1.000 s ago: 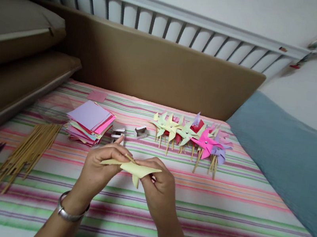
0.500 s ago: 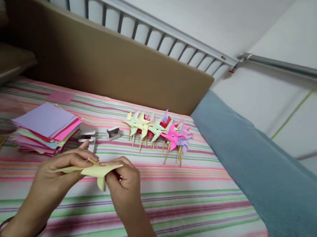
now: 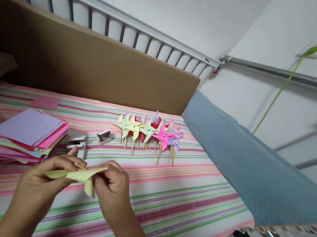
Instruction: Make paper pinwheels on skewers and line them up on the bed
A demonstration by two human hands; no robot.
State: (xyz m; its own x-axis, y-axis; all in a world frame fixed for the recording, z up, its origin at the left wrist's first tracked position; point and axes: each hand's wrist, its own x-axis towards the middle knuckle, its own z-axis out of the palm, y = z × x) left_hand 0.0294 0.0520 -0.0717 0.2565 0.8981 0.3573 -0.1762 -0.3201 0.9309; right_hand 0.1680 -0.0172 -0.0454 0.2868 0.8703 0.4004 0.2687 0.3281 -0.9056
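Left hand [image 3: 42, 180] and right hand [image 3: 111, 191] are both pinching one folded yellow paper pinwheel [image 3: 79, 175] above the striped cloth [image 3: 193, 204]. Finished pinwheels [image 3: 150, 131] are lying beyond; a paper stack [image 3: 27, 136] is sitting left.

Soft, even indoor light, fairly bright, no glare. White wall [image 3: 194, 8] reads greyish. Faint shadows under the hands and the paper stack [image 3: 27, 138]. Wide-angle bending at edges: the far rail [image 3: 109, 10] curves. Near-left corner smeared by motion blur; centre reasonably sharp.
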